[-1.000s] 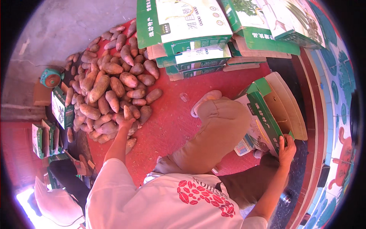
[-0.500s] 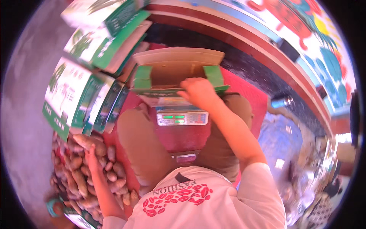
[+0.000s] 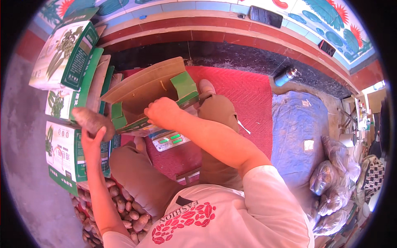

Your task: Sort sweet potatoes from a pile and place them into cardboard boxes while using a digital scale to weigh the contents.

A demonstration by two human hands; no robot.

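Observation:
My left hand grips a large, long brown tuber, raised beside the stacked cartons. The open cardboard box stands between my knees, its brown back flap up and its green side flaps spread. My closed right hand is on the box's near rim, fingers curled over it; the fingertips are partly hidden. Beneath the box shows a weighing scale with lit green displays. A heap of brown tubers lies on the floor by my left thigh, partly covered by my left forearm.
White and green cartons are stacked on the left. A red mat lies under the box. To the right are a blue sheet, filled plastic bags and a metal flask. A phone rests on the ledge behind.
My left hand has lifted the large tuber off the heap, up toward the box's left side. The view has turned; my right hand stays at the box's near rim.

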